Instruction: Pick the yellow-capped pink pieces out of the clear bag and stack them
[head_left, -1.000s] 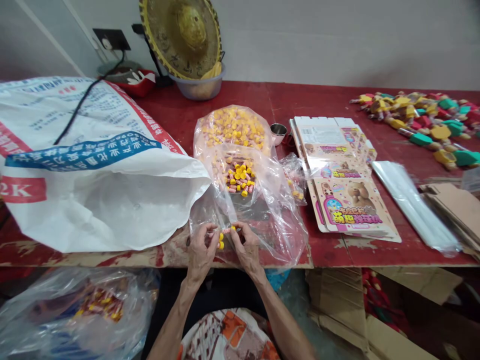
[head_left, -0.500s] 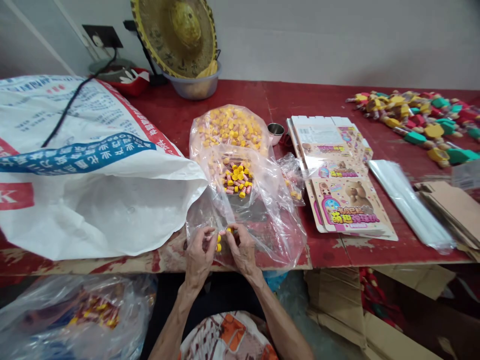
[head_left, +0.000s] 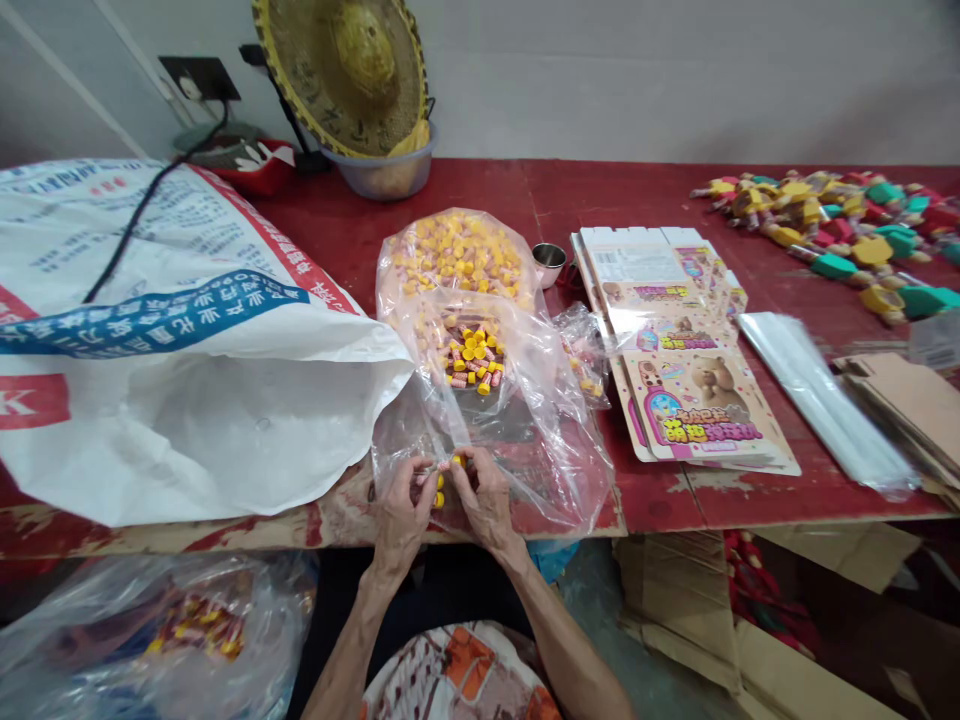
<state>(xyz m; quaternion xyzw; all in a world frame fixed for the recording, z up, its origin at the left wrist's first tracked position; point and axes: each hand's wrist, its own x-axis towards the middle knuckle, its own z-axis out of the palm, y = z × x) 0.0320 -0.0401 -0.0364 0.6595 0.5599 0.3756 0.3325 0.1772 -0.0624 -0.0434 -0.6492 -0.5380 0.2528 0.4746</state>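
Both hands meet at the table's front edge, over the mouth of a clear plastic bag [head_left: 540, 440]. My right hand [head_left: 484, 495] pinches a small pink piece with a yellow cap [head_left: 457, 461]. My left hand [head_left: 405, 500] is closed at the other end of that piece; the thin pale thing between its fingertips is too small to name. Two yellow-capped pieces [head_left: 439, 490] lie just below the fingers. Farther up, the bag holds many more yellow-capped pieces [head_left: 474, 350], some loose in its opening.
Left lies a large white woven sack [head_left: 247, 430]. To the right are printed cards [head_left: 697, 410], clear plastic sleeves [head_left: 825, 400] and colourful toy parts [head_left: 847, 225]. A metal cup [head_left: 550, 262] stands behind the bag. Below the table are a bag of pieces [head_left: 199, 625] and a cardboard box [head_left: 679, 600].
The left fingertips have drawn slightly closer to the piece in the right hand. Otherwise the hands hold their place, and the view has shifted a little.
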